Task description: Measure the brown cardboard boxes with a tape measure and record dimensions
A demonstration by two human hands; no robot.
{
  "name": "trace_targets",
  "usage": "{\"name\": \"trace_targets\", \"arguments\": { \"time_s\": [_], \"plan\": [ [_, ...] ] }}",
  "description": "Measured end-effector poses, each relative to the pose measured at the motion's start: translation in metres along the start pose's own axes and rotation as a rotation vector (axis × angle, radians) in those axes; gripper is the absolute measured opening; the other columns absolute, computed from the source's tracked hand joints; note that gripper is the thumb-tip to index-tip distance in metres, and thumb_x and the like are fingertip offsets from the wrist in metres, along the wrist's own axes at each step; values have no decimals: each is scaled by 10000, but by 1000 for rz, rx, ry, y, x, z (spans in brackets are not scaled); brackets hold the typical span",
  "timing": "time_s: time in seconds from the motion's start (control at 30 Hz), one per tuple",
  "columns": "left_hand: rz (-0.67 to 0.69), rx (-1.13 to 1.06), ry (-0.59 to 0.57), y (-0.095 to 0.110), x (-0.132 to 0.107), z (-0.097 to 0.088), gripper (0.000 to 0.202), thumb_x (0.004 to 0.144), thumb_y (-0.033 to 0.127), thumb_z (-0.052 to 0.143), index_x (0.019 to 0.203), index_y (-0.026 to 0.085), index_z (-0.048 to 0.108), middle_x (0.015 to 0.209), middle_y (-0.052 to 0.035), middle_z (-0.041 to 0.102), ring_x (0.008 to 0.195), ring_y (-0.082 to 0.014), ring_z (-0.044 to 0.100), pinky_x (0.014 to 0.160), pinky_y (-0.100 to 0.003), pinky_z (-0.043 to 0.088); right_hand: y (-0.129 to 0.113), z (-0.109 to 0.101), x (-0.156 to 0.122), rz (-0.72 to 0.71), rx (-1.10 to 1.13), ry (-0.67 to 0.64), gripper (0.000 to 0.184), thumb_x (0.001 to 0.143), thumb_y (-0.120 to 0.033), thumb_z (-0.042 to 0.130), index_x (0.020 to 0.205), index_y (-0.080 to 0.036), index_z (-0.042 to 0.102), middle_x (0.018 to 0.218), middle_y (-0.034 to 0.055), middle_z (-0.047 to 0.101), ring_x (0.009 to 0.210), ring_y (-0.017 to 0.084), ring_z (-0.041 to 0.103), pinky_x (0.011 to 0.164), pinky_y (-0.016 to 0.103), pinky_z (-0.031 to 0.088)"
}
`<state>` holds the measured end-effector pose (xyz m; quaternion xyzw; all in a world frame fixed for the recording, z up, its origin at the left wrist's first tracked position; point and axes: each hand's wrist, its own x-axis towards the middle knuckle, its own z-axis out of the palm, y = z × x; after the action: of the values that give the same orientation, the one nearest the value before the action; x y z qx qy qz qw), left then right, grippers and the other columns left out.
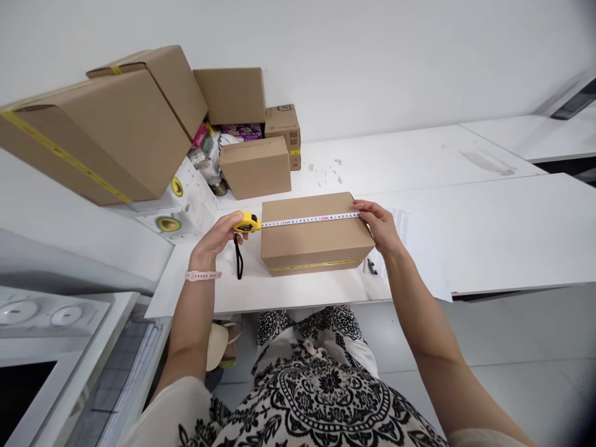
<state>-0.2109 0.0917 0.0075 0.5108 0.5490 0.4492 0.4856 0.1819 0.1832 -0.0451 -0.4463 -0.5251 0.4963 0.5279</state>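
Observation:
A closed brown cardboard box with a yellow tape stripe lies on the white table in front of me. My left hand is closed round a yellow tape measure case at the box's left edge, its black strap hanging down. The white tape blade runs across the box top. My right hand pinches the blade's end at the box's right edge.
Several cardboard boxes and a white avocado-printed carton are piled at the back left. A printed paper sheet lies under the right of the box. A white cabinet stands at lower left.

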Motion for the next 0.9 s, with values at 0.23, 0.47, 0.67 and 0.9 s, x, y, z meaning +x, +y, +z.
{"name": "trace_targets", "arguments": {
  "time_s": [0.23, 0.47, 0.67, 0.9],
  "plan": [
    [32, 106, 73, 8, -3, 5, 356, 737, 495, 712, 851, 157, 735, 918, -93, 715, 854, -239, 658, 613, -293, 561, -1, 3, -1, 34, 9, 32, 199, 694, -304, 637, 877, -237, 676, 1274, 28, 681, 1051, 226, 633, 878, 365, 499],
    [110, 291, 109, 29, -10, 14, 296, 755, 348, 641, 961, 181, 772, 955, -78, 743, 880, -233, 667, 753, -319, 521, 1, 3, 0, 27, 36, 38, 179, 700, -291, 644, 867, -236, 678, 1272, 26, 681, 1060, 219, 627, 883, 356, 490],
    [228, 764, 20, 40, -14, 30, 234, 772, 317, 642, 935, 226, 784, 1029, -68, 760, 955, -270, 665, 835, -358, 487, 1, 3, -1, 22, 13, 43, 173, 703, -304, 643, 859, -235, 671, 1277, 33, 680, 1079, 233, 628, 896, 374, 489],
    [210, 950, 10, 43, -11, 34, 248, 726, 253, 640, 967, 236, 693, 886, -28, 743, 752, -227, 630, 669, -306, 404, 1, 1, -1, 24, 13, 21, 159, 709, -291, 636, 854, -235, 665, 1306, 32, 668, 1110, 229, 627, 907, 368, 494]
  ]
}}
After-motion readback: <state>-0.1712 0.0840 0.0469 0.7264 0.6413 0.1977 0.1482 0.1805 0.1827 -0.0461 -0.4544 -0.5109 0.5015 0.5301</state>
